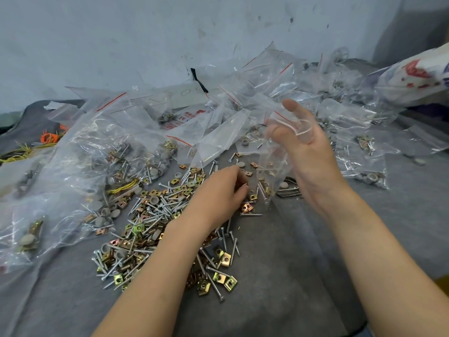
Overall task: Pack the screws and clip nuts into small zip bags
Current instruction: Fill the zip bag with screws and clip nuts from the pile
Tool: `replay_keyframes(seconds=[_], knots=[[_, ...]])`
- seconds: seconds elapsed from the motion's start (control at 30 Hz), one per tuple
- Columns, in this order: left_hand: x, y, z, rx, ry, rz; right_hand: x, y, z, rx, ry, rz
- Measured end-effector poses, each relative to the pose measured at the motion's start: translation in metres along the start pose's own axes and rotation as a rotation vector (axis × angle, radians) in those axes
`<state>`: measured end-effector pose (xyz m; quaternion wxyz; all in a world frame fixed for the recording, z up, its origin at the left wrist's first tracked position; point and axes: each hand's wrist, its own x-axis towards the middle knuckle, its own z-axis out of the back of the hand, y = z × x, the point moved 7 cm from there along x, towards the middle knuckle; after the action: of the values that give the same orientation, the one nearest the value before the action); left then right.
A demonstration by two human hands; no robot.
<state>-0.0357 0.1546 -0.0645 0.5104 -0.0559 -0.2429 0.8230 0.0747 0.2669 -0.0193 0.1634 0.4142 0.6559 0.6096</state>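
The right hand [301, 144] is raised above the grey cloth [279, 263] and holds a small zip bag [274, 166] by its top, near the red line. The fingers are curled, thumb up, and the bag mouth seems kept apart w/ the fingertips, prob. so that parts can drop in without a second hand. The bag hangs down, and some screws and clip nuts already lie at its bottom, so I judge it is partly filled.

The left hand [226, 188] is low on the pile of screws and clip nuts [150, 227], palm down, fingers bunched together at the tips. It looks pinched on something small and copper-coloured, but I cannot tell exactly what.

The hand works at the pile's edge just beside the hanging bag, so the way from pile to bag is short.

Filled bags [80, 171] lie to the left, and more filled ones [359, 152] to the right, w/ empty ones behind near the wall [121, 32], out of the working spot.
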Motion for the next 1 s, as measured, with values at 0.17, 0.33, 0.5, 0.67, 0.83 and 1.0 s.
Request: replay_keyframes(seconds=[0.17,0.33,0.5,0.67,0.83,1.0], knots=[[-0.004,0.012,0.005,-0.043,-0.006,0.045,0.000,-0.002,0.003,-0.041,-0.003,0.001],[-0.008,0.021,0.006,-0.048,0.038,0.078,0.000,-0.003,0.001,-0.089,0.006,-0.003],[-0.010,0.022,0.006,0.006,0.053,0.083,0.000,-0.003,-0.002,-0.102,0.021,0.017],[-0.009,0.017,0.007,0.111,-0.002,0.050,0.000,-0.003,-0.006,-0.094,0.030,0.029],[-0.008,0.025,0.011,0.021,-0.005,0.089,-0.002,-0.002,-0.007,-0.085,0.034,0.024],[-0.005,0.023,0.011,0.063,0.020,0.099,-0.003,-0.001,-0.009,-0.089,0.039,0.026]])
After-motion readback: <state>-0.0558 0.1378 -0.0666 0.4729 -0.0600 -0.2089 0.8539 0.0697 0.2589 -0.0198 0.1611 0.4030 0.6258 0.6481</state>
